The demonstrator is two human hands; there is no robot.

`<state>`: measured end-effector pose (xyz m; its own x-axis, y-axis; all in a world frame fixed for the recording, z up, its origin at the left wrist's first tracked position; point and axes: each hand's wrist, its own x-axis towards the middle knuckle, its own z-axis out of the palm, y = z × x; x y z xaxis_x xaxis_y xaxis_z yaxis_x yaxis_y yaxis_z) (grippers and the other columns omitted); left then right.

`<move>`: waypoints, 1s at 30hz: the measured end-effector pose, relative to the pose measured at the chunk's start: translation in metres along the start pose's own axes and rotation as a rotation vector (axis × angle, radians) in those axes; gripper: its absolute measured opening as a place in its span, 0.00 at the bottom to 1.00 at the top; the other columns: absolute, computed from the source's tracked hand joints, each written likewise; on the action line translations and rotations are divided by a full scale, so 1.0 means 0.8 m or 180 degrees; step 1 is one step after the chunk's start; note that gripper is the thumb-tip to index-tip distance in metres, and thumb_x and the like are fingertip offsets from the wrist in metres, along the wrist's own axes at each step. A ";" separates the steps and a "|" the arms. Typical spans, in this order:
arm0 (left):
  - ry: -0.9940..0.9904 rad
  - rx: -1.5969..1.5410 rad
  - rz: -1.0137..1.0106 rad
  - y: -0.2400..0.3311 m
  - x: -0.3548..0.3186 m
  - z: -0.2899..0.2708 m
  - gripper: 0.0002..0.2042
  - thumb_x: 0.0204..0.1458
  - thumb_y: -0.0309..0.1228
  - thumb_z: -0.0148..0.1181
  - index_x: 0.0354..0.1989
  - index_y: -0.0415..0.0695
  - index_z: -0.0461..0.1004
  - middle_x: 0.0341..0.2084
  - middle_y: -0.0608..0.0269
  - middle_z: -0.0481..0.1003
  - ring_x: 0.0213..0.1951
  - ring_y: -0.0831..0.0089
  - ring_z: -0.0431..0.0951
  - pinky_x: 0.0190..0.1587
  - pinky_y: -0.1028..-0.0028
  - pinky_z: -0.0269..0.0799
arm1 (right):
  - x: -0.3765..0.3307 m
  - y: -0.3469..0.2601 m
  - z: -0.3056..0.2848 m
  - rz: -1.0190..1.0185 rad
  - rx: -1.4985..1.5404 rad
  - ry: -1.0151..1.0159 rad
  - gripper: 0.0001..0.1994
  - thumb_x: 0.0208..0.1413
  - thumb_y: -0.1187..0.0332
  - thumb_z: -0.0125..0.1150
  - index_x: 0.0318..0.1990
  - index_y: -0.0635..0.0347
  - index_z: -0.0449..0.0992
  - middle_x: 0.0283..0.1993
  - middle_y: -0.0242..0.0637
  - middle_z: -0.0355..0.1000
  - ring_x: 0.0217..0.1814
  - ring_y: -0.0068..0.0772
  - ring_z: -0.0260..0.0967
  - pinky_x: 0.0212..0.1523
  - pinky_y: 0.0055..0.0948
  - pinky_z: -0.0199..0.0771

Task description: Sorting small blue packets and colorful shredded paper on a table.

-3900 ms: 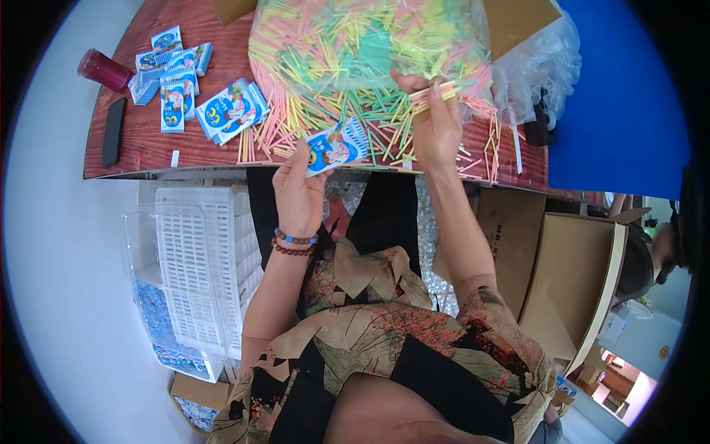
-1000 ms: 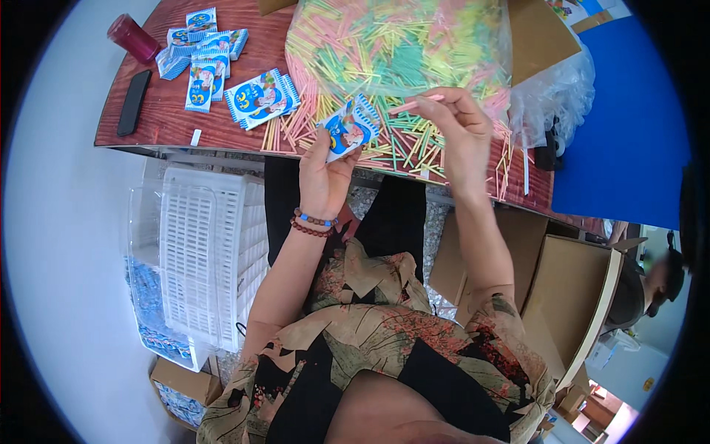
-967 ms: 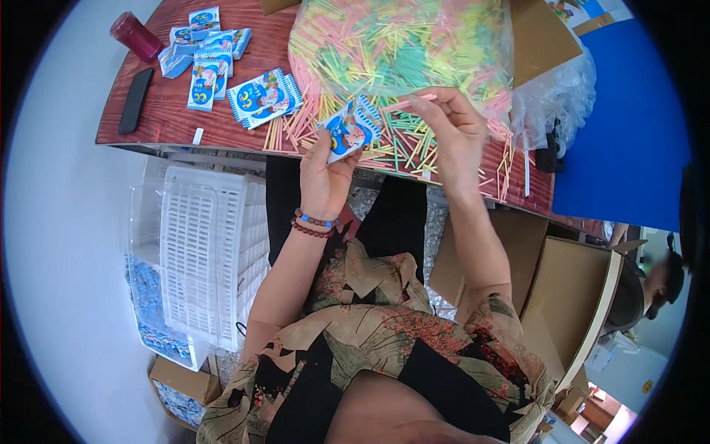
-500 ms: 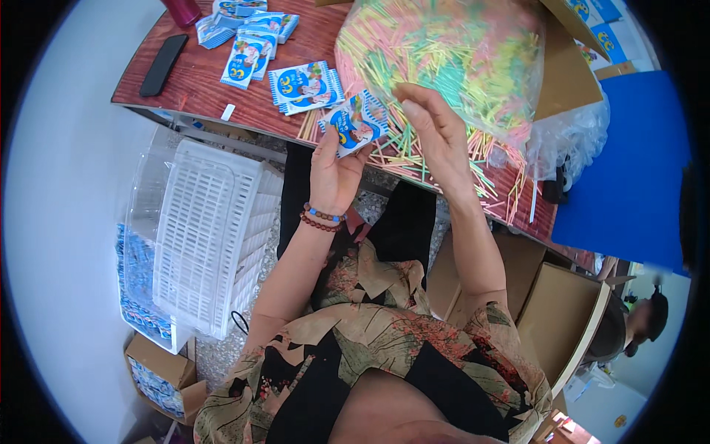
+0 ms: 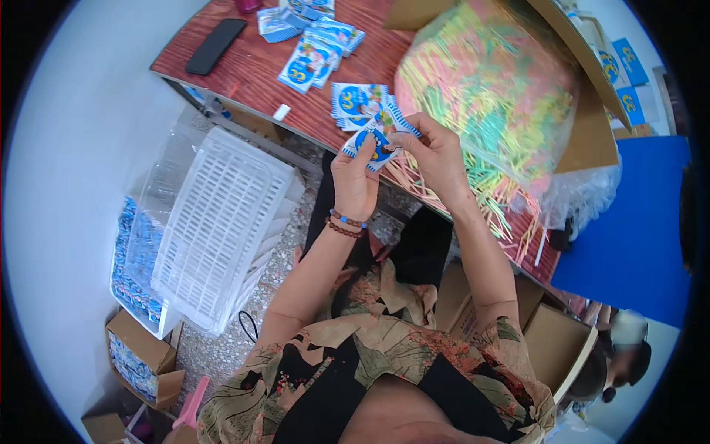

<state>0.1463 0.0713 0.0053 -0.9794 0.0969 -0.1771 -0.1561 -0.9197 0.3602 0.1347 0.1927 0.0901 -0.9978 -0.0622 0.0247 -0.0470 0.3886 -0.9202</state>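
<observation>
In front of me, over the table's near edge, I hold a small blue-and-white printed packet (image 5: 376, 146) with striped ends. My left hand (image 5: 355, 189), with two beaded bracelets at its wrist, grips the packet's lower left part, thumb on top. On the other side, my right hand (image 5: 444, 166) pinches the packet's right part between thumb and fingers. Whether a second packet overlaps it cannot be told. Just beyond lie similar packets (image 5: 357, 98) on the table. Loose pastel sticks (image 5: 488, 196) lie right of my right hand, spilling from a big clear bag (image 5: 488, 81).
The red wood-grain table (image 5: 259, 70) carries a black phone (image 5: 215, 46) and more packets (image 5: 314, 59). A cardboard box (image 5: 588, 144) stands behind the bag. White plastic baskets (image 5: 222, 229) and an open carton of packets (image 5: 140, 359) are at left. Another person (image 5: 617, 359) is at far right.
My right hand has come in from the right and closed on the packet that my left hand holds. The whole view has shifted, so the table appears farther right and lower.
</observation>
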 end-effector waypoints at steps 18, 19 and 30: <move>0.0418 0.6511 0.3110 0.131 0.144 -0.056 0.20 0.48 0.31 0.63 0.51 0.46 0.72 0.50 0.59 0.70 0.53 0.58 0.68 0.53 0.58 0.61 | 0.227 0.038 0.092 -0.0840 -0.1249 0.0385 0.15 0.52 0.62 0.60 0.44 0.60 0.77 0.34 0.40 0.76 0.36 0.34 0.73 0.38 0.32 0.71; 0.0357 0.6436 0.3122 0.132 0.141 -0.051 0.18 0.50 0.32 0.61 0.51 0.47 0.72 0.50 0.59 0.70 0.53 0.59 0.68 0.54 0.58 0.60 | 0.218 0.039 0.075 -0.0807 -0.0951 0.0533 0.13 0.52 0.66 0.61 0.44 0.62 0.76 0.31 0.37 0.75 0.32 0.27 0.71 0.34 0.27 0.71; 0.0184 0.6529 0.2653 0.086 0.110 -0.013 0.15 0.41 0.40 0.69 0.34 0.48 0.73 0.32 0.62 0.70 0.40 0.60 0.69 0.42 0.60 0.57 | 0.045 0.068 0.021 -0.0072 -0.0512 0.0162 0.09 0.57 0.73 0.58 0.43 0.67 0.75 0.27 0.29 0.70 0.28 0.16 0.64 0.30 0.19 0.65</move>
<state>0.0510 0.0126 0.0051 -0.8781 -0.0334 0.4772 0.2535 0.8135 0.5234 0.0973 0.1959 0.0342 -0.9973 -0.0275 0.0681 -0.0723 0.5300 -0.8449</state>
